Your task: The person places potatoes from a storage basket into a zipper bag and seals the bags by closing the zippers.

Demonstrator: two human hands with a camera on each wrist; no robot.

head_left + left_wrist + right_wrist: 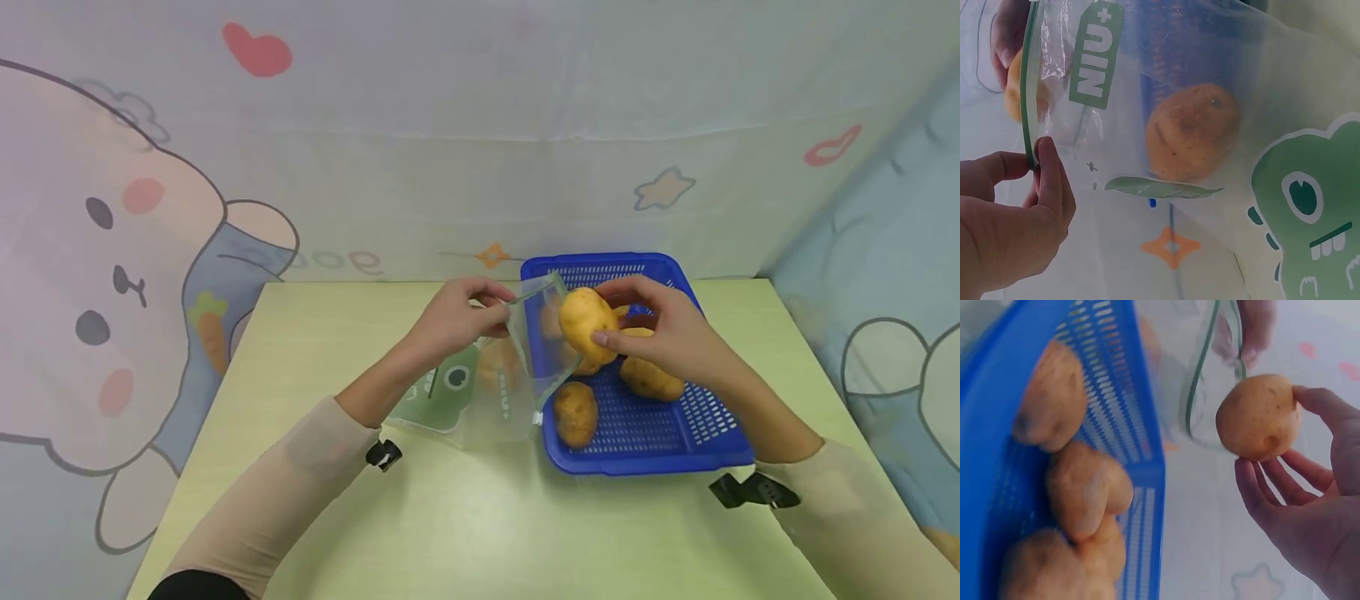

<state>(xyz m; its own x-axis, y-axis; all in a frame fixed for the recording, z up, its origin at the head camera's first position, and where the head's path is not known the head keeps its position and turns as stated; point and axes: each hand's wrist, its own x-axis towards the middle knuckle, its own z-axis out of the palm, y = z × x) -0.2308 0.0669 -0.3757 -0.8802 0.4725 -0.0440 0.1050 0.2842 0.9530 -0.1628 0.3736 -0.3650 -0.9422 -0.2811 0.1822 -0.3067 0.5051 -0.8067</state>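
My left hand [467,317] pinches the green-edged rim of a clear zip bag [1104,150] printed with a green cartoon dinosaur. One potato [1194,131] shows through the bag's side. The bag's mouth gapes toward the right. My right hand [660,325] grips another potato [1260,417] between thumb and fingers, right at that mouth. Below and beside it stands a blue plastic basket [645,462]. Several potatoes lie in the basket, among them one potato [575,414] near its left wall and one potato [651,380] toward the middle.
Everything stands on a pale green-yellow table [465,517]. Behind it hangs a light cloth backdrop [465,167] with cartoon prints, meeting the table's back edge. The basket's raised rim borders the right hand's space.
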